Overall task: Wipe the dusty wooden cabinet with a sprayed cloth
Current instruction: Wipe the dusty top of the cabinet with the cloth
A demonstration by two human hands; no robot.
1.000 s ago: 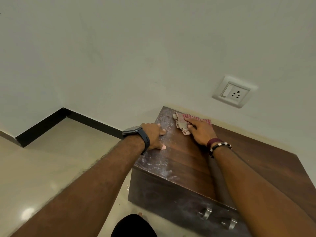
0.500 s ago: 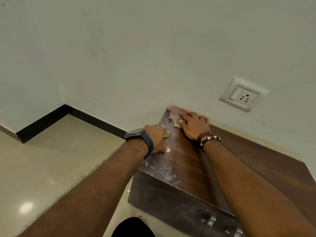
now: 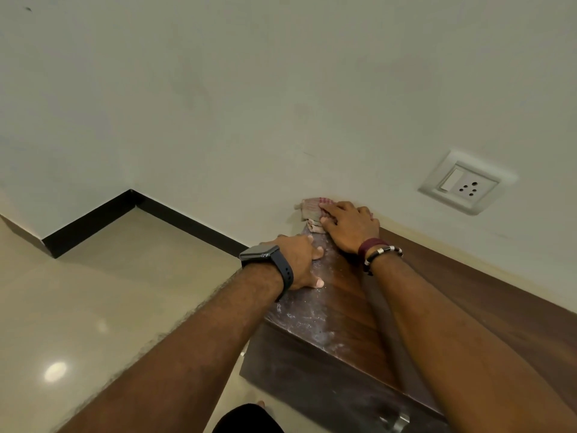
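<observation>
Bracing the cabinet (image 3: 349, 310), the left hand (image 3: 298, 260) lay flat on a dusty left strip not yet wiped. Right hand (image 3: 349, 226), fingers spread, pressed the cloth (image 3: 312, 210) at the back-left corner; wood rightward looked clean.

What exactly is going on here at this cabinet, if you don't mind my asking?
A person is wiping a dark brown wooden cabinet. The right hand presses a crumpled red-checked beige cloth into the top's far left corner, against the white wall. The left hand rests flat on the top near its left edge, where whitish dust remains.
</observation>
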